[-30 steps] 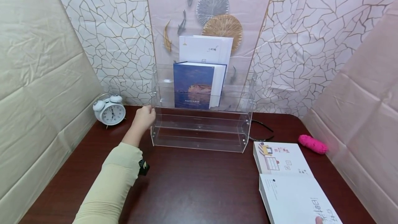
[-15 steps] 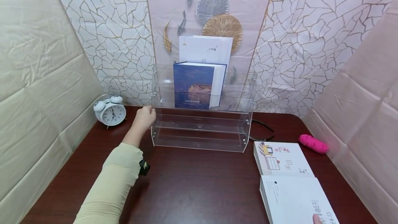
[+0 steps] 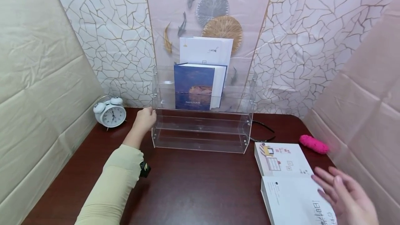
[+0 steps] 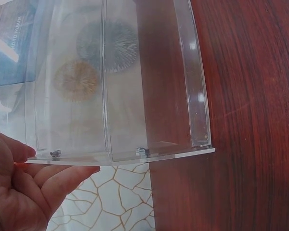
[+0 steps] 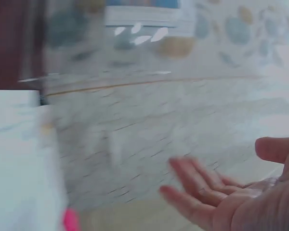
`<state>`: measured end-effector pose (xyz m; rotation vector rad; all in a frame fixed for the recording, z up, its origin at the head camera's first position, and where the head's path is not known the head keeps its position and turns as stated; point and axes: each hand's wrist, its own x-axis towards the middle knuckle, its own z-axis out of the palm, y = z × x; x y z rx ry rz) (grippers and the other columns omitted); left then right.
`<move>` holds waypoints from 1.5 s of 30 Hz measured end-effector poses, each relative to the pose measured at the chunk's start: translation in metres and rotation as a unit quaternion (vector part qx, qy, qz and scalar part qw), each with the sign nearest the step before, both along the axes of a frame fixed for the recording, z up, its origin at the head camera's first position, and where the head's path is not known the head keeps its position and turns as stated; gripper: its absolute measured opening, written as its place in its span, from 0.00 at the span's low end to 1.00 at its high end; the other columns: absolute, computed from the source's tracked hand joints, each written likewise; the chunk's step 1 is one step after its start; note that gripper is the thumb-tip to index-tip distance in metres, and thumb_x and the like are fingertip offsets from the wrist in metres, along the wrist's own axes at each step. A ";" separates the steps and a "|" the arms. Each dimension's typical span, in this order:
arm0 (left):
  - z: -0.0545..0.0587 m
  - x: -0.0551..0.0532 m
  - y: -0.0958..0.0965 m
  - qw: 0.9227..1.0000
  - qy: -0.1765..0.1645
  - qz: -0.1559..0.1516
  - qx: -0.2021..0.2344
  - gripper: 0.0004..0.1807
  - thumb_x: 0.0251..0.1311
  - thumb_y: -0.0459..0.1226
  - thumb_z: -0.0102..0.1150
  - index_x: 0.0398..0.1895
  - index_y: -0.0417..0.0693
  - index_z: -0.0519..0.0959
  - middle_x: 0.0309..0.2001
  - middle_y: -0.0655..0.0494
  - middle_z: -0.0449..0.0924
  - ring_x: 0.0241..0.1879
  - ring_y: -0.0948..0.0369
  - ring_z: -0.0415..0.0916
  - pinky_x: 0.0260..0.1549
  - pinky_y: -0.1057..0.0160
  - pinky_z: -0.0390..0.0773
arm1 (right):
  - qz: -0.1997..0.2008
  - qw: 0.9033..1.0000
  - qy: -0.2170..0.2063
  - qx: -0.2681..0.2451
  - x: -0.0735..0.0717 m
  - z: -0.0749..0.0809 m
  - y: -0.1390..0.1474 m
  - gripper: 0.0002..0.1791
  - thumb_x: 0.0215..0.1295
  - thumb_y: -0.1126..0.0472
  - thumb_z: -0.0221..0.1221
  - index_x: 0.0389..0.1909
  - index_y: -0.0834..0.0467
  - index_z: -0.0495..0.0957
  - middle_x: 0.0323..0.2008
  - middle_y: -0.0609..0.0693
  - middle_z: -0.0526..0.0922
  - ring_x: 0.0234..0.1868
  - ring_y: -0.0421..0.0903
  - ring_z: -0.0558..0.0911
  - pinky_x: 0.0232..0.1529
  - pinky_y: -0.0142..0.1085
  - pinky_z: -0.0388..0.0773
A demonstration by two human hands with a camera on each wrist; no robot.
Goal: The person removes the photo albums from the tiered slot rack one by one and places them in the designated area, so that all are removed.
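Observation:
My left hand (image 3: 145, 119) pinches the left side panel of a clear acrylic tiered rack (image 3: 200, 144); in the left wrist view the thumb is on one face and the fingers (image 4: 62, 185) on the other. A blue photo album (image 3: 193, 86) stands on an upper tier, in front of a taller white album (image 3: 203, 48). My right hand (image 3: 348, 192) is in the air at the lower right, fingers spread and holding nothing. Beneath and left of it lie two white albums, the nearer one (image 3: 290, 197) overlapping the farther one (image 3: 281, 159). The right wrist view is blurred.
A white twin-bell alarm clock (image 3: 110, 112) stands at the back left of the dark red table (image 3: 200, 190). A black headband (image 3: 265, 131) lies right of the rack. A bright pink bundle (image 3: 314, 144) lies near the right cloth wall (image 3: 362, 114).
My right hand has come into view at the lower right, lifted off the nearer white album, where only a fingertip showed before. The left hand keeps its grip on the rack.

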<state>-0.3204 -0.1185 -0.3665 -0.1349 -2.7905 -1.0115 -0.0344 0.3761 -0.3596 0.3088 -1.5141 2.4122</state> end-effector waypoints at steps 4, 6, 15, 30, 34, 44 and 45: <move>-0.001 0.000 0.000 1.000 -0.016 -0.001 0.006 0.21 0.70 0.38 0.35 0.52 0.29 0.72 0.48 0.32 0.74 0.44 0.45 0.72 0.42 0.49 0.73 | -0.086 0.991 0.091 0.051 -0.013 0.053 -0.026 0.18 0.71 0.74 0.39 0.59 0.75 0.62 0.50 0.65 0.77 0.50 0.54 0.79 0.48 0.36 0.74; -0.001 0.001 0.000 1.000 -0.022 -0.002 0.010 0.21 0.70 0.38 0.35 0.53 0.30 0.72 0.48 0.33 0.74 0.44 0.46 0.72 0.42 0.51 0.73 | -0.148 0.983 0.072 0.086 -0.018 0.076 -0.035 0.18 0.70 0.71 0.45 0.58 0.75 0.64 0.49 0.64 0.78 0.49 0.53 0.79 0.48 0.34 0.74; 0.001 0.001 -0.002 1.000 0.000 0.002 0.008 0.18 0.68 0.38 0.37 0.42 0.32 0.75 0.39 0.36 0.76 0.38 0.47 0.72 0.39 0.50 0.73 | -0.216 0.952 0.149 0.157 -0.056 0.145 -0.063 0.17 0.65 0.70 0.53 0.50 0.78 0.69 0.45 0.66 0.79 0.45 0.52 0.81 0.47 0.31 0.75; -0.004 -0.004 -0.003 1.000 0.022 0.004 0.000 0.15 0.67 0.37 0.40 0.24 0.39 0.70 0.25 0.43 0.72 0.29 0.49 0.71 0.31 0.53 0.73 | -0.040 0.965 0.260 -0.002 -0.141 0.209 -0.102 0.17 0.63 0.73 0.54 0.49 0.79 0.66 0.50 0.72 0.73 0.52 0.62 0.75 0.47 0.43 0.76; -0.004 -0.003 -0.001 1.000 0.019 0.004 0.007 0.14 0.67 0.37 0.40 0.28 0.37 0.72 0.28 0.41 0.74 0.31 0.49 0.72 0.32 0.53 0.73 | -0.025 0.972 0.232 -0.005 -0.168 0.211 -0.108 0.16 0.64 0.70 0.56 0.48 0.75 0.68 0.50 0.70 0.74 0.52 0.60 0.75 0.47 0.42 0.76; -0.001 -0.001 -0.001 1.000 0.019 0.003 0.000 0.14 0.67 0.36 0.41 0.31 0.36 0.74 0.31 0.40 0.76 0.33 0.48 0.72 0.37 0.50 0.73 | 0.010 0.983 0.180 0.048 -0.224 0.199 -0.120 0.15 0.68 0.64 0.52 0.51 0.70 0.68 0.52 0.65 0.74 0.56 0.56 0.73 0.51 0.40 0.72; -0.001 -0.001 -0.001 1.000 0.018 0.003 0.000 0.14 0.67 0.36 0.41 0.32 0.35 0.74 0.32 0.40 0.76 0.33 0.48 0.72 0.37 0.50 0.73 | 0.012 0.983 0.172 0.056 -0.228 0.196 -0.121 0.15 0.68 0.64 0.52 0.52 0.69 0.68 0.52 0.65 0.75 0.55 0.55 0.74 0.51 0.40 0.72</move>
